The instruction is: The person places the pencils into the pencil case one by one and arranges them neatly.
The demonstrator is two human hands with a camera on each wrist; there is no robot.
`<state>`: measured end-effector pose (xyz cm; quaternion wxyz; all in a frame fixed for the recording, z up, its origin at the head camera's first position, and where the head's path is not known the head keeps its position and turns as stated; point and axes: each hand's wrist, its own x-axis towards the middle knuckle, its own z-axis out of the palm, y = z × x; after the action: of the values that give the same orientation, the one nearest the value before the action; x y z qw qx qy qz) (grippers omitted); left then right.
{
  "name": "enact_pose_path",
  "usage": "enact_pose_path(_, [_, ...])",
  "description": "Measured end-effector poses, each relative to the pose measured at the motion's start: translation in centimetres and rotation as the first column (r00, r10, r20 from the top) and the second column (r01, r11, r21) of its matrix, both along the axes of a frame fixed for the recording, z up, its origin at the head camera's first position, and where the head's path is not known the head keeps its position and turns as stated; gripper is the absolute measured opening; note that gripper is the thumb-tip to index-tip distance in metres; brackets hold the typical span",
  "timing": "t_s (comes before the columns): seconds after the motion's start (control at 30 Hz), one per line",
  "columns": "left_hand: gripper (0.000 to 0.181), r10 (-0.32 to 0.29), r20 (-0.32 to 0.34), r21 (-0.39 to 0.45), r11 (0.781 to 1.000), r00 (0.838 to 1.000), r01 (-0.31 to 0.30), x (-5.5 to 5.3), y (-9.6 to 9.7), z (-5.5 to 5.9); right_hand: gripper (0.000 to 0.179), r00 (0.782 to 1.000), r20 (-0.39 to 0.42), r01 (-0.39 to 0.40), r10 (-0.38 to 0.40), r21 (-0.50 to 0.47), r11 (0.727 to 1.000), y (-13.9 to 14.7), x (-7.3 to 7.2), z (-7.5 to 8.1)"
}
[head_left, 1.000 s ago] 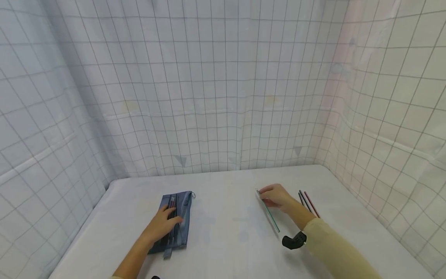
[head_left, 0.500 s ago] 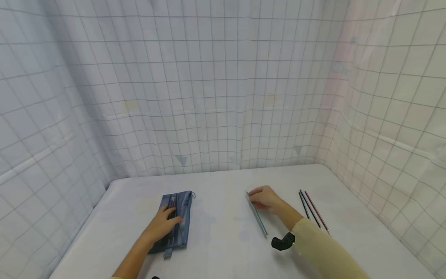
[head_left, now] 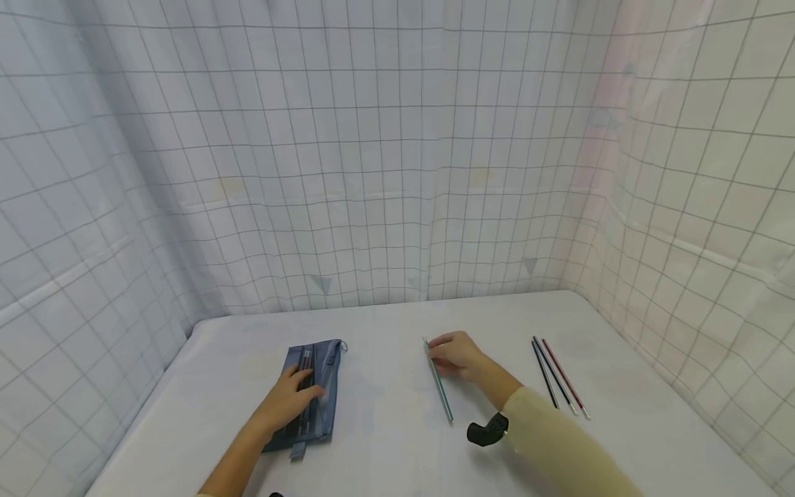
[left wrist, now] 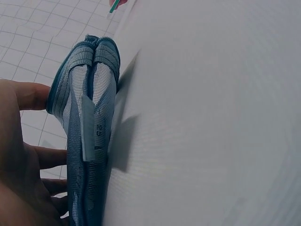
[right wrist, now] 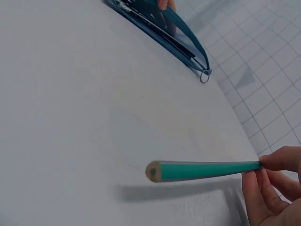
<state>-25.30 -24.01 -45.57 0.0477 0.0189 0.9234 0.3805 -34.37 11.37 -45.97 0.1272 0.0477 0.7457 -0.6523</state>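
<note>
My left hand (head_left: pixel 287 402) rests on a blue zippered pencil case (head_left: pixel 328 379), its fingers spread over the top. Dark and reddish pencils (head_left: pixel 306 360) show at the case's opening, partly covered by the fingers. From the side, in the left wrist view, the thumb and fingers touch the case's upper face. My right hand (head_left: pixel 456 355) pinches a green pencil (head_left: pixel 440 388) by its far end, between thumb and fingertips. In the right wrist view the green pencil (right wrist: pixel 207 171) appears raised above the table, with its shadow beneath and its flat unsharpened end facing the camera.
To the right of my right hand lie a red pencil (head_left: pixel 566 378) and two dark pencils (head_left: pixel 555 375) (head_left: pixel 545 376), side by side. The white table (head_left: pixel 385 428) meets grid-patterned curtains (head_left: pixel 397 207) at the back and sides. A black device (head_left: pixel 487 430) hangs at my right wrist.
My right hand has carried the green pencil leftward, closer to the pencil case, and the pencils at the right are more uncovered. The left hand has stayed on the case.
</note>
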Motion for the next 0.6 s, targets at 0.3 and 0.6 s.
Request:
enact_pose_path(0.3, [0.074,0.002,0.006,0.016,1.0,1.0,-0.002,0.0,-0.2,-0.1,0.023,1.0,0.012,0.006,-0.006,-0.042,0.999,-1.8,0.0,0.1])
enact_pose_path(0.6, [0.075,0.002,0.013,0.015,1.0,1.0,-0.003,-0.2,-0.1,-0.3,0.024,0.999,0.009,-0.039,0.04,-0.054,0.998,-3.9,-0.2,0.0])
